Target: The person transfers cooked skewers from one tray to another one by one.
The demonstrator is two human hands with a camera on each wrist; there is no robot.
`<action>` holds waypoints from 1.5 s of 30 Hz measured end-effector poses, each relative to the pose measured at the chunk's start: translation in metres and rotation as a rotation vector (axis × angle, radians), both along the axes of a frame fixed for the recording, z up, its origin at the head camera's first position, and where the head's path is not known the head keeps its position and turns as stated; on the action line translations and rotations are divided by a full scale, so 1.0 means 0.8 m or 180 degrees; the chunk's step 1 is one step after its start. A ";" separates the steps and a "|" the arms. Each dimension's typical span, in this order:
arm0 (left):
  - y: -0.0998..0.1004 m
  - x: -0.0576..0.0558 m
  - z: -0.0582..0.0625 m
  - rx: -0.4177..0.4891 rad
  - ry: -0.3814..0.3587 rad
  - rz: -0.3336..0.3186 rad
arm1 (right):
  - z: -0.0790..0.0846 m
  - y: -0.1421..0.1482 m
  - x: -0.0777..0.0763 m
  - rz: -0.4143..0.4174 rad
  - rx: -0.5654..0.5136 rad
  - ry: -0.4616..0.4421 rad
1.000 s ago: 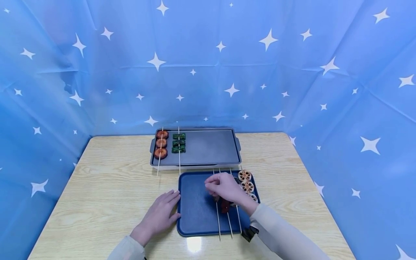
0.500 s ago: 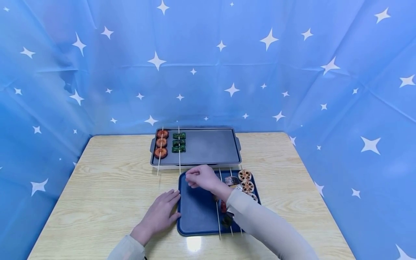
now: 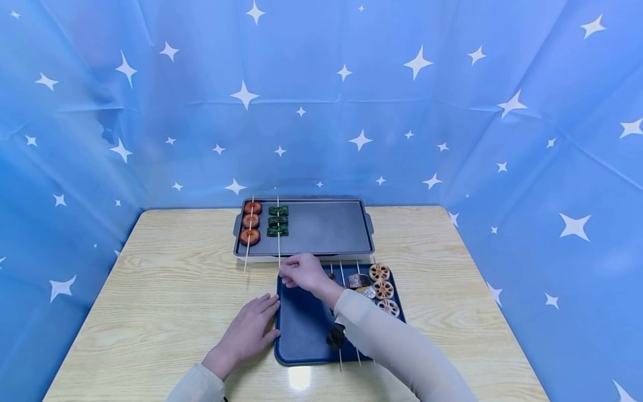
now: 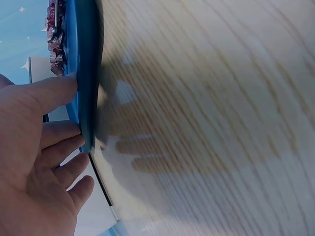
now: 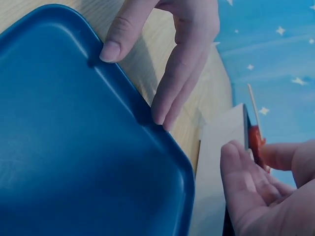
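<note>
My left hand [image 3: 246,335] lies at the left edge of a blue tray [image 3: 303,343], its fingers extended and fingertips right at the rim [image 4: 84,64]. My right hand [image 3: 303,272] reaches over the tray's far left corner. Its fingertips are right by the lower end of a stick bearing folded green leafy pieces [image 3: 278,221]; that skewer lies on the dark griddle pan [image 3: 326,226]. In the right wrist view, thumb and fingers of the right hand [image 5: 261,191] are apart, nothing visible between them. Left of the green skewer is one with round brown-orange slices [image 3: 250,221].
Lotus root slices [image 3: 384,290] on a stick line the tray's right side. Beside them lies a skewer with silvery-skinned chunks [image 3: 359,280]. Other skewers are partly hidden under the right arm [image 3: 387,335]. A starry blue curtain [image 3: 321,100] hangs behind the wooden table [image 3: 166,279].
My right hand has moved left from above the tray's skewers to the end of the green skewer's stick. My left hand has stayed at the tray edge.
</note>
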State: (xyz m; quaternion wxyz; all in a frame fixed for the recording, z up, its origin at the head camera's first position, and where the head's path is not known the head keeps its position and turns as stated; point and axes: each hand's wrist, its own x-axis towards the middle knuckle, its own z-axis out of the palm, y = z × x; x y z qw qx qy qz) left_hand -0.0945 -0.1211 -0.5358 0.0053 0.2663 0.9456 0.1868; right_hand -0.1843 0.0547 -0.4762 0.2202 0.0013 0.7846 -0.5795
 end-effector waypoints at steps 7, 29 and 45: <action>0.000 -0.001 0.000 0.0006 -0.0095 0.0012 | -0.002 -0.011 -0.005 -0.0151 -0.0053 -0.0008; 0.000 -0.001 -0.002 -0.0038 -0.0062 -0.0010 | 0.008 -0.023 -0.019 -0.0342 -0.0308 0.0092; 0.000 -0.001 -0.002 -0.0012 -0.0056 -0.0011 | 0.006 -0.016 -0.033 -0.0503 -0.0940 -0.0493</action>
